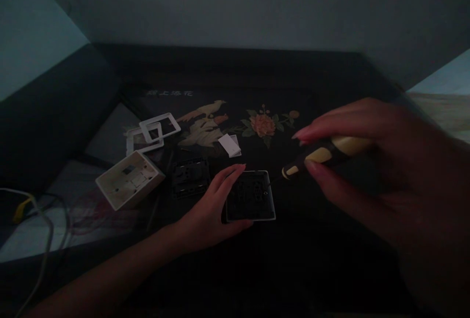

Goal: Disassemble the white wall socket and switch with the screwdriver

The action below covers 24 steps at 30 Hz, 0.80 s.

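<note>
My left hand (209, 210) grips a white square switch box (270, 205) from its left side, fingers along the far edge and thumb along the near one. A black switch module (247, 198) sits inside that box. In my right hand (370, 171) is a screwdriver (321, 156) with a yellow and black handle, held between thumb and fingers. Its thin dark shaft points left to a small screw (266, 192) at the box's right side; whether the tip touches it I cannot tell. A second black switch module (191, 177) lies just left of my left hand.
An open white back box (130, 181) stands tilted at the left, below two white frames (161, 127) that overlap. Small white cover plates (230, 145) lie beyond my left hand. White and black cables (47, 239) hang at the left edge. The dark table bears a bird-and-flower picture (262, 124).
</note>
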Available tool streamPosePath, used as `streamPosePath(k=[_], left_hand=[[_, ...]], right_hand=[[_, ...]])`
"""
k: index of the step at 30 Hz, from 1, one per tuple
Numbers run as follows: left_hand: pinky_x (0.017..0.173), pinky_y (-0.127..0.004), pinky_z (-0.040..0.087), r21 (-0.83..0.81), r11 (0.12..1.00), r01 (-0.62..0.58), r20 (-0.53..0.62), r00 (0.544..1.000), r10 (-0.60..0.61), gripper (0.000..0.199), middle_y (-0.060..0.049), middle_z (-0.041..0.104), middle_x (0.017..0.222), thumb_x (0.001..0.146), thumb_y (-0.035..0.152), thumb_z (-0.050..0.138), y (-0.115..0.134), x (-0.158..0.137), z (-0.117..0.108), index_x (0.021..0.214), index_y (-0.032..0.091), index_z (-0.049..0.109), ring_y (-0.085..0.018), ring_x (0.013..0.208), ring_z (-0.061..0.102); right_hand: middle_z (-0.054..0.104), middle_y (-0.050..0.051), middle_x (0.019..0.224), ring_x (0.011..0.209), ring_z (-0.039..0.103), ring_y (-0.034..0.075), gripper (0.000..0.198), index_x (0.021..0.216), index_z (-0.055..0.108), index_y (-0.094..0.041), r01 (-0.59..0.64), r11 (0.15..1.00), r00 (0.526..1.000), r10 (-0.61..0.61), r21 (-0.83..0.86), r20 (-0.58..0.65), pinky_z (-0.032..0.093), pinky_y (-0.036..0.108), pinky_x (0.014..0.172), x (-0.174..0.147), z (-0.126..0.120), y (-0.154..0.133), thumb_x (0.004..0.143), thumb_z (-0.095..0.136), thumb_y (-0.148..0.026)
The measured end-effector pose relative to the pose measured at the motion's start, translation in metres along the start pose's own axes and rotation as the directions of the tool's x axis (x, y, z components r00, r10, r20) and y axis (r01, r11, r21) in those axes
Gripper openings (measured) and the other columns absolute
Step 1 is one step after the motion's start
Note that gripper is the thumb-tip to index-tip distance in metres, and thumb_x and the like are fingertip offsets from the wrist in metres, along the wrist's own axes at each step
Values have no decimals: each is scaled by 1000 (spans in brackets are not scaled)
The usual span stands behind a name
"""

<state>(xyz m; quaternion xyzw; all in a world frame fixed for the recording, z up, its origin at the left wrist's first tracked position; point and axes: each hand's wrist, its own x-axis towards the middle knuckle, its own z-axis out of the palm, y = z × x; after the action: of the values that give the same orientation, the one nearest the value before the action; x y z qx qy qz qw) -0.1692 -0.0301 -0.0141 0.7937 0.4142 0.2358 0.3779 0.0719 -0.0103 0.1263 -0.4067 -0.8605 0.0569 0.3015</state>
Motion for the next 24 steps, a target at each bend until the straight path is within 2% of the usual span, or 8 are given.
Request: streamPosePath(k=[3, 6, 8, 11, 15, 17, 21, 24], left_hand=[[120, -58, 29, 8, 1000, -15, 14, 1000, 14, 89, -15, 25, 162, 88, 32, 68, 2, -1, -1, 156, 30, 11, -33, 150, 28], [120, -58, 31, 13, 999, -43, -25, 999, 43, 82, -15, 26, 163, 91, 29, 64, 2, -1, -2, 156, 30, 15, -33, 150, 27], [119, -56, 34, 7, 996, -83, -110, 990, 84, 72, -13, 31, 160, 92, 27, 61, 3, 0, -4, 154, 30, 23, -32, 148, 31], [116, -50, 39, -47, 989, -141, -274, 954, 123, 54, -10, 47, 151, 96, 25, 57, 12, 0, -14, 146, 33, 39, -28, 142, 43], [105, -40, 52, -299, 942, -153, -291, 955, 62, 32, -7, 67, 130, 100, 28, 53, 46, 4, -37, 131, 30, 56, -24, 124, 63], [98, -40, 57, -413, 900, -137, -232, 972, 41, 38, -10, 71, 124, 97, 32, 59, 68, 8, -47, 134, 26, 53, -26, 116, 68], [88, -35, 62, -438, 892, -110, -182, 983, 32, 56, -7, 76, 111, 86, 25, 73, 102, 24, -56, 137, 26, 51, -25, 102, 75], [76, -27, 64, -405, 908, -109, -180, 983, 37, 57, -3, 78, 97, 85, 17, 72, 110, 32, -62, 138, 24, 51, -21, 88, 77]], right_hand=[[67, -1, 100, 86, 68, 19, 30, 117, 59, -30, -66, 993, 997, 68, 95, -18, 56, 29, 72, 2, 5, 5, 89, 62, -21], [66, -3, 96, 85, 68, 18, 49, 121, 55, -32, -145, 917, 984, 172, 372, -40, 57, 27, 72, 5, 14, 13, 79, 75, -19], [67, -4, 94, 83, 69, 16, 51, 118, 56, -30, -156, 834, 978, 206, 529, -36, 58, 25, 72, 7, 19, 16, 74, 82, -19], [70, -3, 90, 77, 70, 15, 38, 104, 62, -25, -143, 787, 983, 183, 601, -6, 58, 23, 66, 10, 20, 13, 73, 85, -25], [72, -2, 88, 73, 69, 14, 33, 101, 65, -21, -75, 841, 997, 76, 535, 19, 56, 21, 63, 9, 20, 1, 75, 85, -25], [73, -1, 89, 77, 69, 13, 35, 103, 64, -20, 16, 877, 1000, -13, 480, -9, 56, 21, 68, 8, 22, -3, 75, 85, -25], [70, 4, 94, 89, 67, 18, 25, 107, 64, -17, 279, 911, 957, -240, 303, -160, 55, 30, 82, 8, 28, -3, 88, 73, -31], [65, 9, 107, 102, 64, 24, 39, 117, 64, -17, 320, 934, 937, -287, 157, -201, 54, 38, 89, 9, 29, 4, 87, 72, -40]])
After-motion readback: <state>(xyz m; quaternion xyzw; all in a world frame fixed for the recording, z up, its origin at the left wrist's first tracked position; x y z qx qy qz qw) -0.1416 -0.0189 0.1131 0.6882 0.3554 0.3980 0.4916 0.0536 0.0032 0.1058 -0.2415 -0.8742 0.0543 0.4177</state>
